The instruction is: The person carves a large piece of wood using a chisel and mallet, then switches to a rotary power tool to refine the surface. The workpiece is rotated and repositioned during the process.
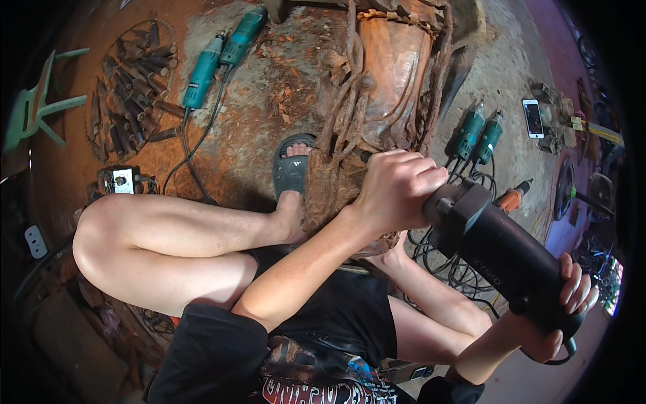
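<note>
A black angle grinder [501, 256] slants across the right side, its head up and to the left. My left hand [402, 187] is closed in a fist at the head end, and its fingers hide what lies inside the grip. Toward the cord end, my right hand [555, 313] wraps around the grinder's body. Just beyond my left hand stands a carved wooden piece [393, 74], reddish brown, with twisting raised strands and a smooth bulging middle. Its lower part lies between my legs. The grinder's disc is hidden, so whether it touches the wood cannot be told.
Two teal die grinders [202, 74] lie at the far left, with more teal tools [471, 135] and an orange one [513, 198] at right among loose cords. Several carving bits [134, 87] sit in a pile. A phone [533, 119] leans at far right; a green chair [40, 104] stands left.
</note>
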`<state>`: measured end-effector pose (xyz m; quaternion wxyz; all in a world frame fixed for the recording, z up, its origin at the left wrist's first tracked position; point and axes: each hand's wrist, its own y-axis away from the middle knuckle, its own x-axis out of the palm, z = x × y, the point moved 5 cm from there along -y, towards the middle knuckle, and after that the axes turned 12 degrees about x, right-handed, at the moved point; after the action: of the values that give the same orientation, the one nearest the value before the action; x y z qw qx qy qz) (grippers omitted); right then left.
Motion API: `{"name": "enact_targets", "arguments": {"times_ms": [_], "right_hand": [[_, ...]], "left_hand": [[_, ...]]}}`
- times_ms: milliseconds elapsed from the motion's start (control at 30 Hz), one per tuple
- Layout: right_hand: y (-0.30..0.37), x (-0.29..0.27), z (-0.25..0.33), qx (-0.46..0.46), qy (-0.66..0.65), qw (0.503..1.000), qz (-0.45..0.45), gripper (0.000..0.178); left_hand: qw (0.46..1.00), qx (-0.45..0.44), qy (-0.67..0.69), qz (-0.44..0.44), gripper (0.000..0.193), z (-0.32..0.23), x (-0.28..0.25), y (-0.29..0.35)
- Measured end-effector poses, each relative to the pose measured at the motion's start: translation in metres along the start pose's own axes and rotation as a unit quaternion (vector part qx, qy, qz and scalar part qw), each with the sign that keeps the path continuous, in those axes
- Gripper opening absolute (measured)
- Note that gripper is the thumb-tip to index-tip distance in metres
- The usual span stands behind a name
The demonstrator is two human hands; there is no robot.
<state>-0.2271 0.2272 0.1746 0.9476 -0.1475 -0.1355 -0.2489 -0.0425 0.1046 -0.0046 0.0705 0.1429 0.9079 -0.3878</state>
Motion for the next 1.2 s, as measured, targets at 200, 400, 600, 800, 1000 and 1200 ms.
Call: {"name": "enact_targets", "arguments": {"times_ms": [200, 400, 600, 800, 1000, 1200], "right_hand": [[0.000, 0.008, -0.016, 0.008, 0.009, 1.000, 0.019, 0.049], [-0.008, 0.014, -0.012, -0.002, 0.086, 0.996, -0.014, 0.051], [-0.014, 0.021, -0.016, 0.017, 0.094, 0.995, -0.011, 0.053], [-0.019, 0.025, -0.020, 0.034, 0.091, 0.995, 0.015, 0.053], [-0.023, 0.024, -0.021, 0.052, 0.089, 0.994, 0.027, 0.054], [-0.024, 0.021, -0.023, 0.061, 0.072, 0.995, 0.037, 0.054]], "left_hand": [[1.000, -0.009, -0.021, 0.007, 0.019, 0.006, -0.012, 0.008], [1.000, -0.014, -0.011, -0.004, 0.020, 0.008, -0.011, 0.006], [1.000, -0.024, -0.012, -0.008, 0.021, 0.008, -0.017, 0.008], [0.999, -0.031, -0.013, -0.018, 0.019, 0.010, -0.019, 0.010], [0.999, -0.036, -0.022, -0.002, 0.018, 0.010, -0.020, 0.009], [0.999, -0.034, -0.025, -0.002, 0.018, 0.010, -0.019, 0.010]]}}
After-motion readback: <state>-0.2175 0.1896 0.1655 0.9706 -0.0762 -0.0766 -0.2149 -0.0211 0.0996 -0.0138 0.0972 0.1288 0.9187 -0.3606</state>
